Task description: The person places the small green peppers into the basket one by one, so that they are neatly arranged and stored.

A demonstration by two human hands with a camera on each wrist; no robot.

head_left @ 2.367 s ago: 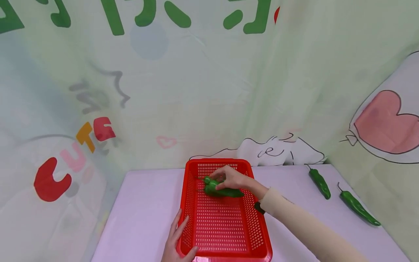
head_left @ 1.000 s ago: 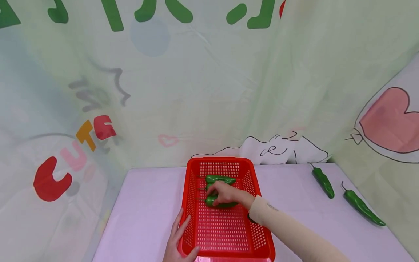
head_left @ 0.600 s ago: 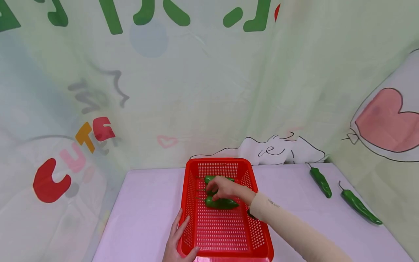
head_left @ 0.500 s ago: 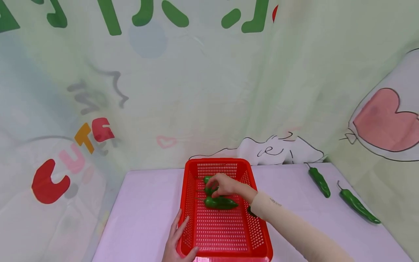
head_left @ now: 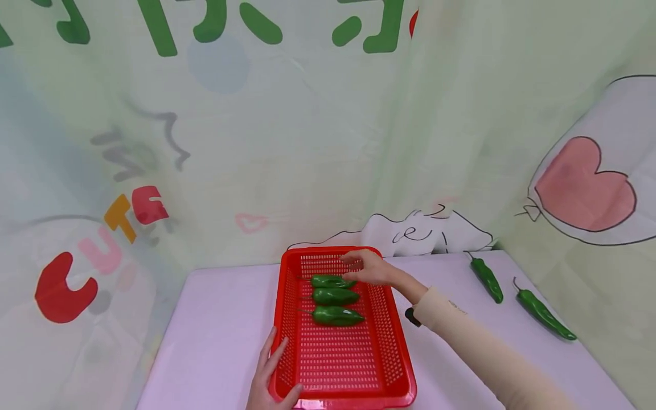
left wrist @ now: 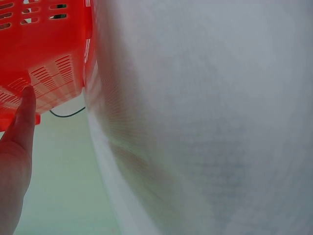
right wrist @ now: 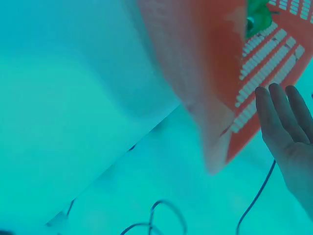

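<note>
Head view: a red, rectangular, perforated plastic basket [head_left: 338, 359] stands on a pale lilac tabletop [head_left: 220, 330]. Across its far half, parallel and with stems leftward, lie a glossy green elongated far pepper [head_left: 326, 281], a similar middle pepper [head_left: 335, 296] and a similar near pepper [head_left: 337, 316]. The left hand [head_left: 266, 376], fingers straight and spread, rests against the basket's near left side. The right hand [head_left: 370, 267], thumb parted from extended fingers, hovers at the far right corner, near the far pepper's tip. Right of the basket lie a slender green pepper [head_left: 487, 280] and a longer green pepper [head_left: 544, 314].
</note>
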